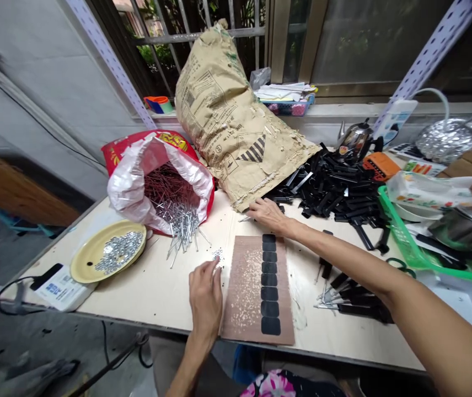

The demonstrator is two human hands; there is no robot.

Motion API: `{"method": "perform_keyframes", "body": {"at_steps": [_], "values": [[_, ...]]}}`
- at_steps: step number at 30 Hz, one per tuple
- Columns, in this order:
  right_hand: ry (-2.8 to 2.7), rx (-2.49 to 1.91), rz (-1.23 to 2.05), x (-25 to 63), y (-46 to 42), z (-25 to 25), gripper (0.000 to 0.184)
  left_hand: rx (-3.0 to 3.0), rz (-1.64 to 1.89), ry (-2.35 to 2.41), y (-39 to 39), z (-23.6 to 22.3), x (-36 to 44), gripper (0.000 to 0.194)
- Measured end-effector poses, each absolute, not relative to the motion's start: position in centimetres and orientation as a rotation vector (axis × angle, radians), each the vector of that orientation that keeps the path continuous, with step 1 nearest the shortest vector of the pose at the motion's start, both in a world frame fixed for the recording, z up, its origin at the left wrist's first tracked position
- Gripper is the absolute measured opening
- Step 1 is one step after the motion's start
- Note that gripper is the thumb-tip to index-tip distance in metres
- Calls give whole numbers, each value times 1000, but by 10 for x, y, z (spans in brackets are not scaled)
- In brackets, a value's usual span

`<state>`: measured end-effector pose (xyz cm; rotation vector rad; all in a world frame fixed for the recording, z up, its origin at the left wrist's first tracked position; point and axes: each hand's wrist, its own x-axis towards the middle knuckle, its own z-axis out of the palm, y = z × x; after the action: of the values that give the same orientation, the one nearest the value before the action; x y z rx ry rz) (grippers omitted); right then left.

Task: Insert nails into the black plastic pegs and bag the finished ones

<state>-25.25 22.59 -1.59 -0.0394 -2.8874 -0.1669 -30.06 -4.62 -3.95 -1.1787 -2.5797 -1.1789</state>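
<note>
At the near middle of the pale wooden table (149,292) lies a flat brown rectangular board (284,292), its right side carrying a column of black rounded squares (270,294). The left hand (205,300) is half curled, index finger reaching to small silver bits (218,254); the right hand (268,216), fingers bent down, is beyond the board's far edge, beside the tan paper sack (236,127). Whether either grips anything, I cannot tell. Good handling probably means light fingertips and squares kept in line. The board's long axis runs near to far; neither end reads as front.
</note>
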Motion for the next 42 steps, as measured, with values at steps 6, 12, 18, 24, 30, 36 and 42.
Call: {"method": "perform_keyframes", "body": {"at_steps": [6,12,18,24,30,36,42], "values": [[-2931,8,-281,-281,240,-42,19,-1159,-1045,-2684,-54,-45,-344,32],[-2634,-46,6,-258,236,-21,26,-1310,-822,-2727,-40,-56,-358,32],[-2306,-41,545,-229,218,4,25,-1430,-766,-2771,-32,-55,-366,25],[-2377,-156,819,-210,172,3,21,-1150,-1357,-2834,-29,-41,-362,14],[-2467,-98,821,-196,124,9,20,-276,-2997,-2413,-14,-8,-324,35],[-2521,-194,556,-189,112,19,23,-54,-3358,-2054,0,14,-297,37],[-2510,-218,532,-183,112,21,22,-162,-3283,-2011,4,17,-286,35]]}}
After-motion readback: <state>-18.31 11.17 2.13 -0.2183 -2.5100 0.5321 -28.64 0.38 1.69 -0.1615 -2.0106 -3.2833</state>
